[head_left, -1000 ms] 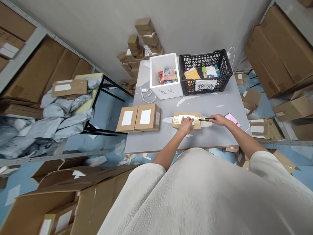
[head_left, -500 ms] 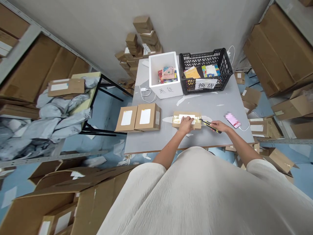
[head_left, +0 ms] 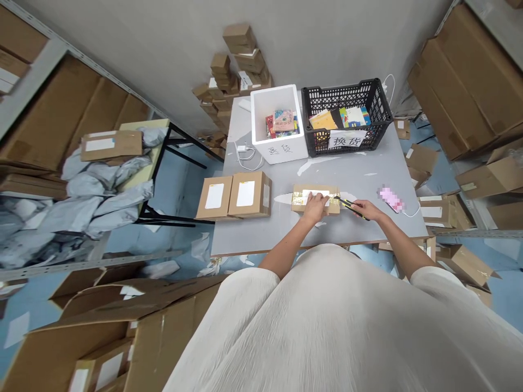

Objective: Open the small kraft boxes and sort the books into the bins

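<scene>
A small brown cardboard box [head_left: 299,204] with shiny tape and a white label lies on the grey table in front of me. My left hand [head_left: 315,207] rests on top of it, its fingers stretched over the label. Held in my right hand [head_left: 365,209] is a black and yellow utility knife [head_left: 350,206]. The knife's tip meets the taped right end of the box; how deep the blade sits cannot be made out. Left of this box, two labelled cartons [head_left: 247,195] stand side by side on the table.
A white foam bin [head_left: 285,151] and a black plastic crate [head_left: 317,146], both holding books, stand at the table's [head_left: 281,234] back. A pink phone [head_left: 391,200] with a cable lies at right. Stacked boxes [head_left: 250,62] rise behind; grey parcels [head_left: 77,209] fill the left side.
The view has shifted slightly, moving the table a little rightward in frame. The knife tip has moved slightly inward over the box's right end. My left hand stays on the box.
</scene>
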Action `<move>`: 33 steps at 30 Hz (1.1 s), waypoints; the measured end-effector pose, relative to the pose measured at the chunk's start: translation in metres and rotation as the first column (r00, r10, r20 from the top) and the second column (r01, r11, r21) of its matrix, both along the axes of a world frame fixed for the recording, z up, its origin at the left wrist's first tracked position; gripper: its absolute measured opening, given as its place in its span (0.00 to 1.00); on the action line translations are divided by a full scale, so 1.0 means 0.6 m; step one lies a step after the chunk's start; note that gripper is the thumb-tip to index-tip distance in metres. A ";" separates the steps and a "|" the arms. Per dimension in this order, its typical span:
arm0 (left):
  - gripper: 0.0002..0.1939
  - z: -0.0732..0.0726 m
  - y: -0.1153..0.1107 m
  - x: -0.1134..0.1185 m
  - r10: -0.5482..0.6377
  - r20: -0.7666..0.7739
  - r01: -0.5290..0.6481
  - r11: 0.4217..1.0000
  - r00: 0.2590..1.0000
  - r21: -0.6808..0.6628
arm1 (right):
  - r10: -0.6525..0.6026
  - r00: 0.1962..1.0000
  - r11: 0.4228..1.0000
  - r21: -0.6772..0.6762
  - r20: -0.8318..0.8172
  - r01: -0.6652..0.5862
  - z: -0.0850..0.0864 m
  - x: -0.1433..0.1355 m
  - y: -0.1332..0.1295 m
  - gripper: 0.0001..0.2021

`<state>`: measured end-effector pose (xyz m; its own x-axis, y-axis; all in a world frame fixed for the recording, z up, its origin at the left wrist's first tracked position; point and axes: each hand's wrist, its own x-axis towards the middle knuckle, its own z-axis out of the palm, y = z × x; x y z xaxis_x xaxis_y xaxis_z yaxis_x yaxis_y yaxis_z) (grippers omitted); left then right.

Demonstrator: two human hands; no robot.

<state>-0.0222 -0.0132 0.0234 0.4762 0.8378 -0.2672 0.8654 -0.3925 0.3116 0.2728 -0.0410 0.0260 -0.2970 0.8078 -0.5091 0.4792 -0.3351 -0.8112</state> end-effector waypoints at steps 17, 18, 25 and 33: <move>0.30 0.009 0.013 -0.005 0.092 0.179 -0.106 0.992 0.980 0.073 | -0.287 0.958 0.953 0.099 -0.020 0.287 -0.011 0.024 -0.085 0.34; 0.27 0.011 0.018 -0.003 0.107 0.190 -0.126 0.988 0.976 0.089 | -0.286 0.958 0.950 0.131 -0.008 0.285 -0.007 0.022 -0.084 0.35; 0.28 0.007 0.043 0.011 0.083 0.145 -0.096 0.992 0.986 0.085 | -0.164 0.952 0.924 0.379 0.259 0.056 0.014 0.006 -0.078 0.28; 0.34 0.000 0.072 0.020 0.067 0.064 -0.070 0.997 0.996 0.045 | -0.035 0.826 0.871 0.422 0.563 -0.250 0.027 -0.006 -0.069 0.24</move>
